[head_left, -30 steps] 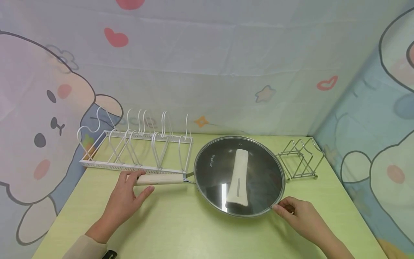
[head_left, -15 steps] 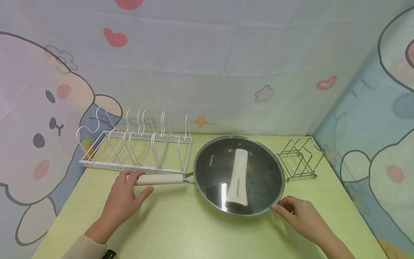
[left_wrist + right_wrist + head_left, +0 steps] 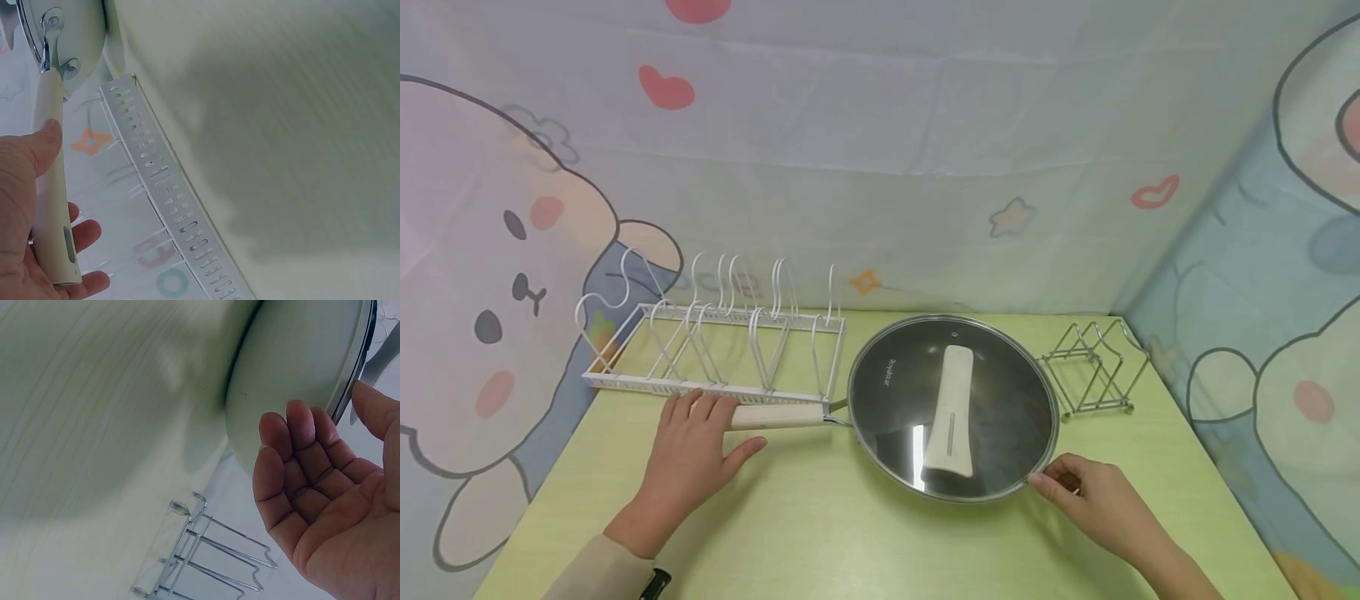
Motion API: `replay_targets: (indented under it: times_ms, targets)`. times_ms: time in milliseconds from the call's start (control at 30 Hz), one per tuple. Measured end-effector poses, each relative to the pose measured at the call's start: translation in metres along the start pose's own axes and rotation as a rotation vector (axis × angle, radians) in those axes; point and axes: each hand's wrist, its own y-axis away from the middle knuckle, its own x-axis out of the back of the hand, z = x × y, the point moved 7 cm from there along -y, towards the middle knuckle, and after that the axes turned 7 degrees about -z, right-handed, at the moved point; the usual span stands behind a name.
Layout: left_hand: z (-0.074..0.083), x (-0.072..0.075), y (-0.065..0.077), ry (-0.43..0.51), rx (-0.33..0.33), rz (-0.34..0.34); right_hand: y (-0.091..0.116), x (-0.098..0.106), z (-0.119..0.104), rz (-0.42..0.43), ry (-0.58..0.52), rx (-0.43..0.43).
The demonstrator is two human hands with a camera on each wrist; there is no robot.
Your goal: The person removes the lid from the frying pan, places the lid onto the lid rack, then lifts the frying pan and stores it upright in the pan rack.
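Observation:
A cream frying pan (image 3: 287, 369) with a dark glass lid (image 3: 1007, 400) sits mid-table in the head view. A long cream grip (image 3: 952, 400) runs across the lid. My left hand (image 3: 681, 462) lies over the end of the pan's pale handle (image 3: 778, 416). In the left wrist view the handle passes between the thumb and the loosely spread fingers. At the near right rim, my right hand (image 3: 1093, 504) pinches with thumb and index finger; its other fingers curl below, by the pan's rounded side. The inside of the pan is hidden under the lid.
A white wire rack (image 3: 715, 388) with tall looped dividers stands at the back left, close behind the handle. At the back right is a small silver wire rack (image 3: 1093, 406). A printed cloth backdrop (image 3: 880, 167) rises along the table's back and sides.
My left hand has shifted slightly and now covers the handle's end, which showed between its fingers before. The right hand and the pan keep their places.

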Motion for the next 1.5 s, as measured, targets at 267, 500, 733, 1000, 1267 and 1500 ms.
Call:
replay_targets:
  times_ms: [267,500,733,1000,1267,1500]
  targets:
    - [0.007,0.001,-0.004,-0.144,-0.02,-0.045,0.001,0.0,0.0,0.007,0.007,0.003]
    - [0.021,-0.002,-0.007,-0.246,-0.101,-0.034,0.0,-0.001,0.001,0.005,0.018,0.009]
    - [0.029,0.005,-0.004,-0.26,-0.152,0.05,0.001,-0.003,0.001,-0.007,-0.005,-0.009]
    - [0.032,0.008,0.001,-0.251,-0.237,0.119,0.002,-0.005,-0.003,0.002,-0.007,0.016]
    - [0.034,0.01,0.005,-0.23,-0.282,0.15,0.002,-0.008,-0.005,0.011,-0.005,0.026]
    - [0.037,0.011,0.006,-0.224,-0.267,0.131,0.003,-0.012,-0.007,-0.013,-0.025,0.007]
